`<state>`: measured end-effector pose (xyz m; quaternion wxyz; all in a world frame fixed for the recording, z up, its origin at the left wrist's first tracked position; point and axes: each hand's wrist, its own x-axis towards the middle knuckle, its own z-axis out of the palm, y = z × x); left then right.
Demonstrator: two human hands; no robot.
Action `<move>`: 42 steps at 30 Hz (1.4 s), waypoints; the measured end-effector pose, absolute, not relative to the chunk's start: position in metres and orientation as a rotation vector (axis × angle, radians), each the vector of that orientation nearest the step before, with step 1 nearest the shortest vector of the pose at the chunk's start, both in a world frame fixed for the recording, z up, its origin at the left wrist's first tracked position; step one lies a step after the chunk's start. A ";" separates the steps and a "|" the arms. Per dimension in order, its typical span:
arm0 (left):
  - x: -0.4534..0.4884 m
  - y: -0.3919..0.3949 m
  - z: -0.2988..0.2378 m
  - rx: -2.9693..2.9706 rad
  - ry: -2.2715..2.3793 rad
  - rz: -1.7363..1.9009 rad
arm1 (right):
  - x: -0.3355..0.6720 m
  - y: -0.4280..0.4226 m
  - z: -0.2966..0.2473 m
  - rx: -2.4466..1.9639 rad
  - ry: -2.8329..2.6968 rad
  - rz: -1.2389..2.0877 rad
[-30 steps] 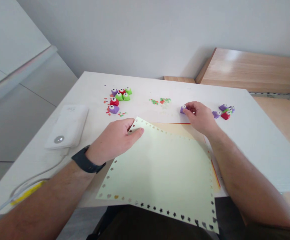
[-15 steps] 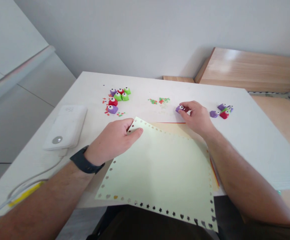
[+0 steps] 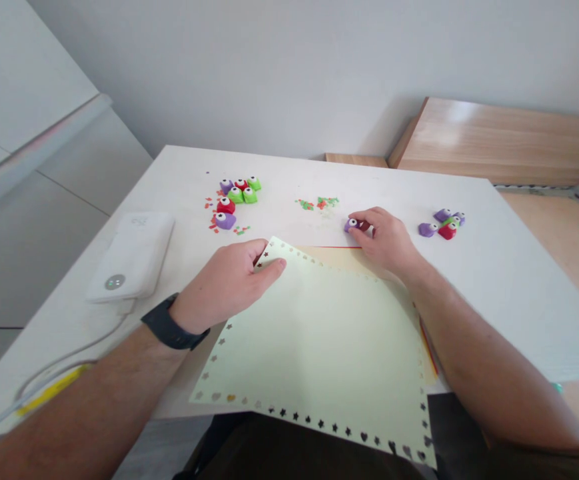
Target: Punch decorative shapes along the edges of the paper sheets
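Observation:
My left hand (image 3: 226, 283) grips the top corner of a pale green paper sheet (image 3: 314, 353), whose edges are punched with small stars and hearts. My right hand (image 3: 384, 241) is shut on a purple craft punch (image 3: 352, 225) with a white-ringed eye-like button, above the table and beyond the sheet's top edge. A tan sheet (image 3: 332, 254) with a red edge lies under the green one. Nearest my right hand are small red and green paper cut-outs (image 3: 318, 203), to its left.
Several purple, red and green craft punches (image 3: 235, 195) stand at the left, among red paper bits. More punches (image 3: 442, 223) stand to the right. A white power bank (image 3: 132, 257) with a cable lies at the table's left edge. Wooden boards stand beyond the white table (image 3: 289, 167).
My right hand has moved left across the table with the purple punch. My left hand and the green sheet have stayed almost still.

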<state>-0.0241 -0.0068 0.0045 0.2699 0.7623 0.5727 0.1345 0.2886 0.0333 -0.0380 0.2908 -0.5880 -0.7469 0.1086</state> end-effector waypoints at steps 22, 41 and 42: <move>-0.025 -0.008 0.006 1.999 1.518 0.348 | 0.284 0.020 -0.004 -1.115 -1.160 1.514; -0.026 -0.006 0.005 2.022 1.561 0.308 | 0.326 0.033 -0.003 -1.440 -1.388 0.790; -0.026 -0.006 0.004 2.021 1.562 0.308 | 0.336 0.037 -0.006 -1.532 -1.415 0.623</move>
